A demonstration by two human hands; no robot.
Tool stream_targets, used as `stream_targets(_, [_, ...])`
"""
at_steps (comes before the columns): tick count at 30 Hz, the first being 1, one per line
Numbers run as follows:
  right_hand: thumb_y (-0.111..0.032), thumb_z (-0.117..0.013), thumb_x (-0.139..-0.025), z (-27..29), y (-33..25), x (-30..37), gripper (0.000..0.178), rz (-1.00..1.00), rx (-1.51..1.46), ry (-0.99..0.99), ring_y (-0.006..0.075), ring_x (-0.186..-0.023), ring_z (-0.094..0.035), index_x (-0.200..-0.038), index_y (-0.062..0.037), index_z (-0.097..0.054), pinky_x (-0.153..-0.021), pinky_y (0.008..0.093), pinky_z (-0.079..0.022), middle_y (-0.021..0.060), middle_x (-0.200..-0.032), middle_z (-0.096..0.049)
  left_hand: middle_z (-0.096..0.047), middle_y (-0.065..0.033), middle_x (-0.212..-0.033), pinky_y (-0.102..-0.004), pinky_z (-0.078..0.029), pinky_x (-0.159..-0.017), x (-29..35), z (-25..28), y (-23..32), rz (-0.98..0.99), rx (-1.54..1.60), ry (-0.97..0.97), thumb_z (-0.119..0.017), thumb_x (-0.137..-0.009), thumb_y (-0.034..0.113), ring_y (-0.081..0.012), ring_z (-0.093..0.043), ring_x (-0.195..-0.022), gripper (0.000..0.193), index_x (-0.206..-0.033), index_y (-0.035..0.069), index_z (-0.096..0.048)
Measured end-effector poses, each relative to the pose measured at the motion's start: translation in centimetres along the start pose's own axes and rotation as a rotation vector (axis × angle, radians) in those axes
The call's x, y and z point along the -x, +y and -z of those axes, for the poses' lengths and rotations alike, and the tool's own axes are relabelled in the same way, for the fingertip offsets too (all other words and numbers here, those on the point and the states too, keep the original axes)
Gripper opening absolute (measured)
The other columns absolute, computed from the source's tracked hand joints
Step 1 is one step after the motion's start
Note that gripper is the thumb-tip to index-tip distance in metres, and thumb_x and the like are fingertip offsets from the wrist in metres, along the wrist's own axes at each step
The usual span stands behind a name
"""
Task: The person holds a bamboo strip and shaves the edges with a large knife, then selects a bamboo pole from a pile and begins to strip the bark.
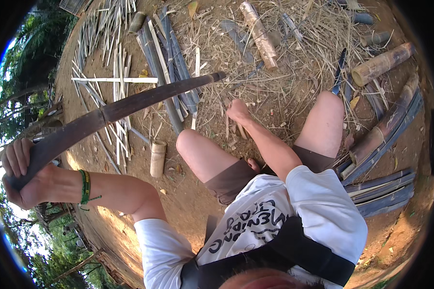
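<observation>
From the head view, the left hand (17, 173) is wrapping its fingers around a long dark bamboo strip (125, 103) slanting above the knees. The right hand (237, 111) is pinching straw (226, 126) on the ground beyond the knees.

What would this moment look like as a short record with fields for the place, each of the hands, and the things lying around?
place: bare dirt ground outdoors, strewn with dry shavings
posture: seated, knees bare
left hand: raised out to the side, gripping one end of a long dark bamboo strip
right hand: low by the ground between the knees; what it holds cannot be told
wrist: green bracelet
nearby: short bamboo tube upright by the left knee; pale split slats; thick bamboo poles
</observation>
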State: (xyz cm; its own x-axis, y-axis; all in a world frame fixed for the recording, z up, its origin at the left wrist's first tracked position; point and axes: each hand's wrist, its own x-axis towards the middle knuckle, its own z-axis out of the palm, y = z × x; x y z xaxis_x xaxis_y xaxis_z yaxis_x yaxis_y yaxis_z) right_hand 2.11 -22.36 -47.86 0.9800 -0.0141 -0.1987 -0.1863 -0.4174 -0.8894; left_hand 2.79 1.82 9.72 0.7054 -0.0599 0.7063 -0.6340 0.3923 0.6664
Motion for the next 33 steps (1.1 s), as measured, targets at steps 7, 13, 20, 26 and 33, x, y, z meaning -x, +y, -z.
stream_targets(7, [-0.01,-0.06,-0.085,-0.7,-1.7,2.0,0.012,-0.192,-0.046,-0.07,0.0273,-0.069,-0.07,-0.09,-0.0045,-0.069,-0.067,0.0409,-0.053,0.0147,-0.075,-0.071,-0.041,-0.0014,-0.061,-0.0253,-0.033,-0.053,0.0,-0.8,-0.1,-0.03,-0.11,0.132,-0.06,-0.068,0.014,-0.0114,-0.04,-0.052,0.018,-0.078,0.005,-0.048])
stream_targets(13, [-0.01,-0.06,-0.086,-1.1,-2.4,2.6,0.014,0.008,-0.055,-0.02,0.0284,-0.065,-0.069,-0.092,-0.0005,-0.069,-0.061,0.041,-0.053,0.017,-0.073,-0.069,-0.041,-0.0018,-0.061,-0.0256,-0.033,-0.054,0.2,0.1,0.6,0.009,-0.038,0.129,-0.06,-0.067,0.014,-0.0118,-0.04,-0.052,0.018,-0.073,0.007,-0.044])
stream_targets(20, [-0.007,-0.062,-0.082,1.1,-4.1,1.4,0.018,-0.013,-0.019,-0.081,0.0405,-0.08,-0.069,-0.093,0.0062,-0.068,-0.072,0.0482,-0.055,0.0281,-0.082,-0.068,-0.038,-0.0024,-0.062,-0.0265,-0.033,-0.055,1.0,-0.4,1.0,-0.009,-0.095,0.121,-0.058,-0.07,0.014,-0.0129,-0.038,-0.052,0.017,-0.069,0.009,-0.042])
stream_targets(26, [-0.01,-0.062,-0.085,-0.2,-1.2,-0.2,0.028,-0.137,0.085,-0.064,0.0332,-0.068,-0.068,-0.109,0.0047,-0.065,-0.062,0.043,-0.052,0.0212,-0.068,-0.065,-0.039,-0.0044,-0.064,-0.0281,-0.034,-0.056,0.3,-0.4,0.6,-0.034,-0.127,0.206,-0.057,-0.075,0.013,-0.0143,-0.039,-0.055,0.018,-0.067,0.009,-0.042])
stream_targets(33, [-0.012,-0.063,-0.086,-1.7,1.5,3.0,0.028,-0.107,0.019,0.007,0.0323,-0.067,-0.07,-0.11,0.0021,-0.066,-0.063,0.0447,-0.053,0.0211,-0.071,-0.068,-0.039,-0.0049,-0.064,-0.0287,-0.033,-0.057,0.0,-0.9,0.5,-0.066,-0.23,0.34,-0.058,-0.077,0.014,-0.0153,-0.041,-0.058,0.02,-0.066,0.008,-0.043])
